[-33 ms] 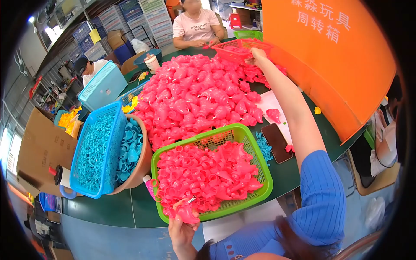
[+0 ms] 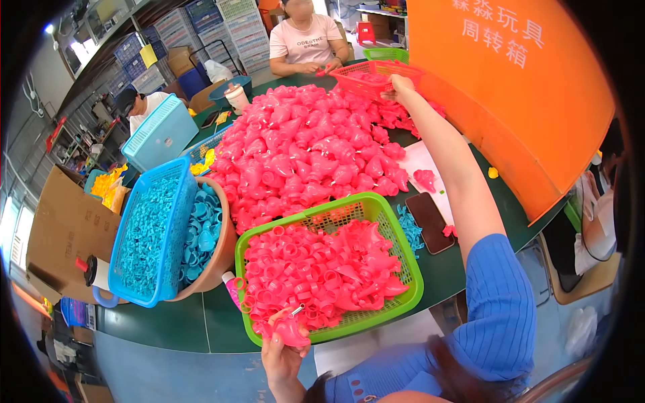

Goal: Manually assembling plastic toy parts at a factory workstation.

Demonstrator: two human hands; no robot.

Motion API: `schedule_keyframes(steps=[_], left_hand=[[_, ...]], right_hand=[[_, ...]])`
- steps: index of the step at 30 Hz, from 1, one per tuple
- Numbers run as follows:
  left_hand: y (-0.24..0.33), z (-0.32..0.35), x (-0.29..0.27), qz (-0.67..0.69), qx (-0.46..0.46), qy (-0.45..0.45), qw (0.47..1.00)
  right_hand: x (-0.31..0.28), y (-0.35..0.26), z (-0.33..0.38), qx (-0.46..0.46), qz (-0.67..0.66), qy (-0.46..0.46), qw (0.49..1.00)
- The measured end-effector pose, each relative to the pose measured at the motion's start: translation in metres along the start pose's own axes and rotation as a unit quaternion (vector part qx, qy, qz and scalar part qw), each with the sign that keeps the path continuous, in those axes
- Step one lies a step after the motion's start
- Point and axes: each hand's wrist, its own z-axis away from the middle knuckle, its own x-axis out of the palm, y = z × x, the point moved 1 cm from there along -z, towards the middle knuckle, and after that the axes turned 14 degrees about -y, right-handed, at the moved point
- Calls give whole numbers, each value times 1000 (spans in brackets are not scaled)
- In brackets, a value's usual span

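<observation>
My left hand (image 2: 282, 356) holds a pink plastic toy part (image 2: 290, 329) with a small metal pin, at the near rim of the green basket (image 2: 396, 232). That basket is full of pink plastic parts (image 2: 316, 272). My right arm in a blue sleeve stretches far across the table, and my right hand (image 2: 401, 86) grips the edge of a red basket (image 2: 373, 72) at the far side. A big heap of pink parts (image 2: 302, 151) covers the dark green table (image 2: 168, 322) between the two baskets.
A blue basket of light blue pieces (image 2: 144, 235) leans on a brown bowl of blue rings (image 2: 205, 232) at left. A dark phone (image 2: 430, 221) lies right of the green basket. A large orange box (image 2: 517, 87) stands at right. Two seated people work at the far side.
</observation>
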Motion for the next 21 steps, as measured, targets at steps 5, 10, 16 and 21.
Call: schedule_keyframes(steps=[5, 10, 16, 21], left_hand=[[0, -1, 0, 0, -1, -13, 1000], [-1, -2, 1, 6, -4, -6, 1000], [-1, -1, 0, 1, -1, -12, 1000], [-1, -1, 0, -7, -2, -11, 1000]], right_hand=[[-3, -3, -11, -3, 2, 6, 1000], [-4, -3, -15, 2, 4, 15, 1000], [-6, 0, -18, 6, 14, -2, 1000], [-7, 4, -22, 3, 6, 15, 1000]])
